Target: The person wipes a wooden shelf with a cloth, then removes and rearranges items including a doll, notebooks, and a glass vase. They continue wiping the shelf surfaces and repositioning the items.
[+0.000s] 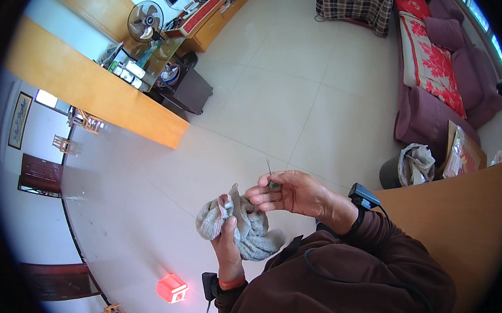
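Observation:
My left hand (227,247) grips a bunched grey terry cloth (256,234) with a pinkish edge, the thumb pressed on its front. My right hand (299,192) is just right of the cloth, its fingertips touching or very near the folds. Between its thumb and index finger it pinches a small item with a thin metal shaft (269,168) pointing up and a dark green part; its exact kind cannot be told.
A wooden tabletop (455,203) lies at the right, beside a lined bin (389,171) and a purple sofa (432,130). A glowing red stool-like object (172,287) stands on the tiled floor, lower left. A wooden partition (143,116) and a fan (145,21) are farther off.

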Demonstrator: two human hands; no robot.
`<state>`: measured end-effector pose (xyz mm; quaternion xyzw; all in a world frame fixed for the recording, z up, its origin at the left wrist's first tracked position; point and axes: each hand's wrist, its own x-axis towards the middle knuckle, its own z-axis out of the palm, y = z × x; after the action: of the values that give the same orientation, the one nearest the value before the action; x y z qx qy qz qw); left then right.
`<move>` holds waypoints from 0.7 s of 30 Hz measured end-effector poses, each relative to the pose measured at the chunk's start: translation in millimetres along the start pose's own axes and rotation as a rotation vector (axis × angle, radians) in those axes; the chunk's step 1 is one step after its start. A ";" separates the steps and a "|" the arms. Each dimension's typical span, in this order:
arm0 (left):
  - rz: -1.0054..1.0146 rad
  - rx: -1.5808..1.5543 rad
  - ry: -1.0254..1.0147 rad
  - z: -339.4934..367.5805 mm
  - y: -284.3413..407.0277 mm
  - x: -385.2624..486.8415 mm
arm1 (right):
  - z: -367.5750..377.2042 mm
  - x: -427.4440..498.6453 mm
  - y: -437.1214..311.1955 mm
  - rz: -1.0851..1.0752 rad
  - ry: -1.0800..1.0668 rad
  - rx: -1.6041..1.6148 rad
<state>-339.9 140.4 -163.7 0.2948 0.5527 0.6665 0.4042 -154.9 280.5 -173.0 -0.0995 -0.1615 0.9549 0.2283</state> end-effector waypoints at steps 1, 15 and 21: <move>0.020 -0.008 -0.012 -0.8 -1.0 -0.4 | 1.0 0.2 -0.1 0.011 -0.027 0.087; -0.004 0.077 -0.019 12.7 -7.0 -6.8 | -10.5 -6.2 -5.1 0.077 0.021 0.458; -0.042 0.098 -0.018 26.4 -10.0 -2.8 | -33.0 -6.6 -10.5 -0.058 0.165 0.312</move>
<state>-314.2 151.7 -167.6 0.3085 0.5870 0.6275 0.4081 -136.2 295.0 -199.1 -0.1361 0.0049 0.9501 0.2808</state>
